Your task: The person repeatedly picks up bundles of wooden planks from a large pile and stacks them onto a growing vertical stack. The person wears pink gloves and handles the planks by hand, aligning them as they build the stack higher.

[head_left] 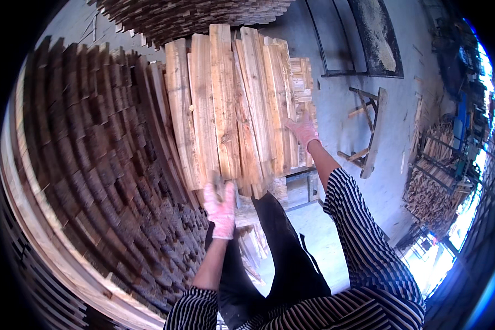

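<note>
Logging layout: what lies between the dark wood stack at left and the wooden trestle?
The head view shows pale planks, the right hand at their right side, then floor.

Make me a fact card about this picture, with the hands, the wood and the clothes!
Left hand: pinkish glove, fingers spread, at the near end of the pale boards
Right hand: pinkish glove, by the boards' right side
Left of boards: big dark-brown wood stack
Right, on floor: wooden frame
Clothes: striped sleeves, black trousers
Gripping: cannot tell
</note>
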